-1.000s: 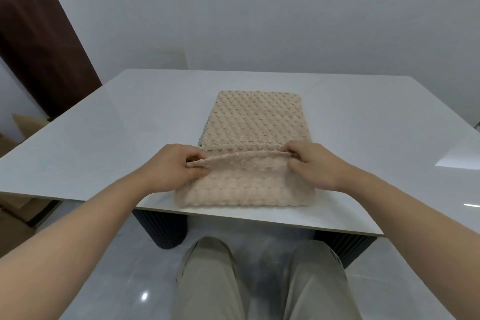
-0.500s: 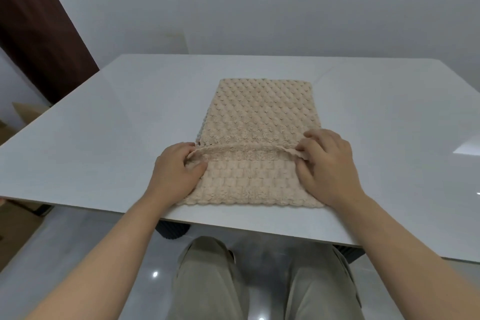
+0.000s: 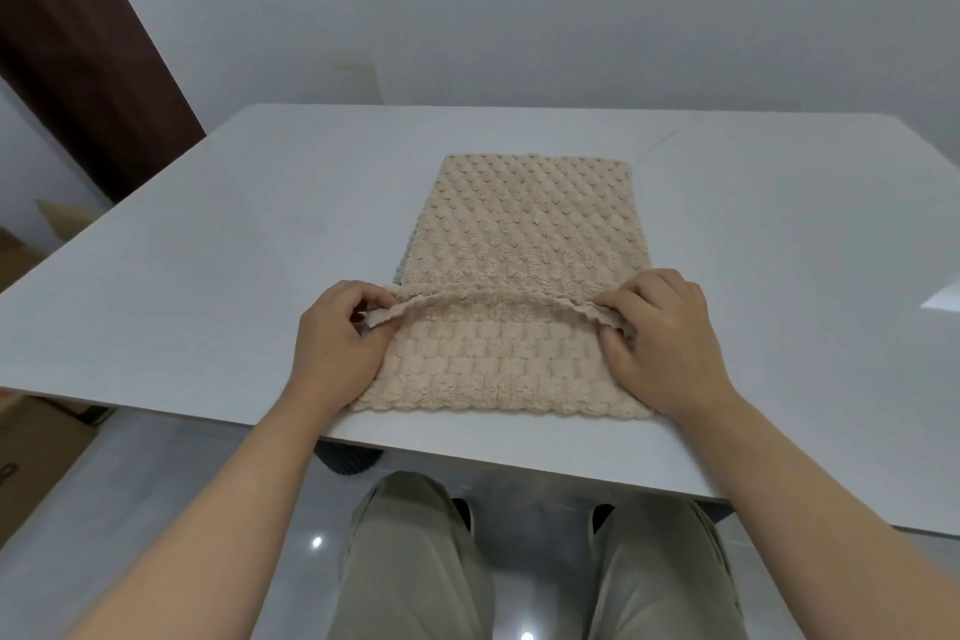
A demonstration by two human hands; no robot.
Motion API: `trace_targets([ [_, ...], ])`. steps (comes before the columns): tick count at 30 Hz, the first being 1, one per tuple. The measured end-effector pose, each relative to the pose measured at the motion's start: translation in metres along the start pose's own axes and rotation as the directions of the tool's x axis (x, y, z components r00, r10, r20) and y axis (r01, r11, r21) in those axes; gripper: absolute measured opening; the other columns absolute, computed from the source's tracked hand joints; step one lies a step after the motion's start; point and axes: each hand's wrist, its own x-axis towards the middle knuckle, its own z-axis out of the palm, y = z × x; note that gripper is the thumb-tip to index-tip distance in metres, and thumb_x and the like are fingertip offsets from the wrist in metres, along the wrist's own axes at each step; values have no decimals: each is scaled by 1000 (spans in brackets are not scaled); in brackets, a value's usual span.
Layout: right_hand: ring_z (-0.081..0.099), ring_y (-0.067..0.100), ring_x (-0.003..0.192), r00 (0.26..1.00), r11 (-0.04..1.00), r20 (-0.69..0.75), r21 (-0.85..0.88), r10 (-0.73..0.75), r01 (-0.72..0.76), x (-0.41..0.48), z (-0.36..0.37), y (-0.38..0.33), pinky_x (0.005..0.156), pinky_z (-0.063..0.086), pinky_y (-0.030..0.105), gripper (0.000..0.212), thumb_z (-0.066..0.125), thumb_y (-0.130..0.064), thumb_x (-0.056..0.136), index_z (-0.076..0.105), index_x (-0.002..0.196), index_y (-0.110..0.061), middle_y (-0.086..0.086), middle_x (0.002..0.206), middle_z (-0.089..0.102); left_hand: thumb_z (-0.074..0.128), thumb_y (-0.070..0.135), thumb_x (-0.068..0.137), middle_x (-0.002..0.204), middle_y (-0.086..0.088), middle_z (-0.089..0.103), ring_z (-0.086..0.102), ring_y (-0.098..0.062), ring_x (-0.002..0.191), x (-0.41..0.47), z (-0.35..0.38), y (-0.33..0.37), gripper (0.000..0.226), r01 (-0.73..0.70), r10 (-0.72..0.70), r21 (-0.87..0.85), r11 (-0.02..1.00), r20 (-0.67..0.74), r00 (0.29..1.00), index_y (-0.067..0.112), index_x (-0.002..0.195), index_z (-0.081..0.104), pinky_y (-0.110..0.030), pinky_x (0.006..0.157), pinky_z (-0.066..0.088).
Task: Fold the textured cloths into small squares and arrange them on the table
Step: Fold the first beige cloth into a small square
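Barely any movement: the cloth [image 3: 524,224] sits mid-frame on the table [image 3: 208,276], left hand [image 3: 337,343] and right hand [image 3: 660,343] still pinching the lifted edge's corners. The fold looks unfinished.

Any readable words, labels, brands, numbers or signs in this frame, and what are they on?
No text can be read.
The cloth and the table carry no print.
The box at the left edge has a dark mark, cut off by the frame and unreadable.
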Motion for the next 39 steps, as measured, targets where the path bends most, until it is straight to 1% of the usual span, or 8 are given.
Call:
trace_targets([
  [8, 60, 24, 103, 998, 998, 67, 61, 22, -26, 0, -6, -2, 85, 37, 37, 21, 69, -13, 75, 72, 95, -19, -8, 91, 69, 80, 7, 81, 91, 10, 62, 57, -2, 78, -4, -5, 4, 36, 67, -68, -101, 993, -6, 998, 28, 104, 61, -10, 70, 45],
  [14, 62, 21, 92, 964, 993, 263, 97, 36, -63, 13, -31, -10, 81, 45, 39, 22, 74, -10, 77, 75, 95, -23, -9, 84, 69, 83, 23, 82, 95, 13, 66, 60, 0, 84, 2, -27, 20, 19, -21, 17, 35, 999, 117, 993, 37, 92, 74, -14, 73, 45],
  [19, 65, 7, 93, 871, 958, 482, 194, 96, -213, 49, -64, -21, 84, 53, 28, 20, 75, -24, 87, 74, 107, -28, -12, 98, 71, 79, 39, 86, 81, 15, 73, 64, -1, 71, 15, -60, 47, 8, -14, 0, 53, 998, 262, 965, 32, 89, 76, -17, 67, 48],
  [24, 63, 5, 72, 730, 970, 679, 117, 77, -211, 80, -95, -30, 64, 51, 27, 15, 74, -49, 87, 75, 91, -34, -12, 79, 71, 81, 27, 86, 79, 13, 74, 67, -3, 71, 31, -85, 62, 7, -56, 0, 145, 988, 361, 933, 30, 87, 75, -24, 72, 52],
  [27, 59, 0, 60, 710, 966, 702, 141, 57, -217, 92, -108, -32, 58, 46, 19, 19, 70, -50, 90, 76, 84, -33, -9, 73, 71, 84, 21, 82, 78, 14, 74, 66, 0, 75, 38, -96, 67, 14, -86, 15, 182, 980, 363, 932, 31, 85, 75, -18, 70, 47],
  [30, 54, 7, 61, 688, 973, 726, 135, 31, -186, 99, -116, -33, 62, 45, 26, 22, 71, -50, 89, 76, 79, -31, 0, 76, 71, 86, 17, 79, 80, 13, 75, 67, -2, 79, 42, -106, 72, 20, -105, 13, 233, 967, 365, 931, 33, 85, 77, -20, 71, 48],
  [35, 58, -5, 61, 730, 976, 681, 117, 54, -182, 106, -122, -40, 58, 43, 14, 16, 80, -44, 83, 73, 75, -31, -21, 67, 68, 86, 11, 78, 73, 14, 74, 58, -3, 58, 45, -118, 81, 24, -106, 17, 241, 965, 344, 939, 34, 84, 80, -23, 60, 49],
  [39, 54, -3, 54, 730, 967, 681, 146, 56, -211, 108, -127, -41, 51, 41, 12, 17, 85, -39, 78, 74, 74, -27, -17, 61, 65, 84, 10, 80, 78, 16, 75, 63, -8, 50, 43, -123, 83, 18, -43, -40, 235, 971, 339, 940, 27, 85, 79, -22, 53, 43],
])
